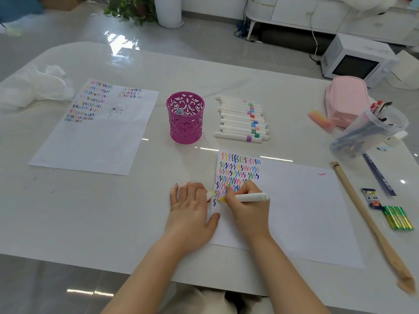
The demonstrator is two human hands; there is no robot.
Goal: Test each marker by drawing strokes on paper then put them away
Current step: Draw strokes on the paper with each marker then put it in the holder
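Observation:
My right hand (247, 207) grips a white marker with a yellow tip (249, 197), its tip touching the near sheet of paper (306, 211) below rows of coloured squiggles. My left hand (190, 207) lies at the sheet's left edge and holds the marker's white cap (209, 195) between its fingers, thumb on the paper. A row of several capped white markers (242, 118) lies beyond the sheet. A magenta pen cup (185, 118) to their left holds one marker.
A second sheet with squiggles and a small sketch (97, 130) lies at the left, crumpled plastic (31, 87) behind it. At the right are a pink pencil case (347, 100), a clear tipped cup of pens (371, 130), a long wooden stick (367, 220), and green batteries (398, 218).

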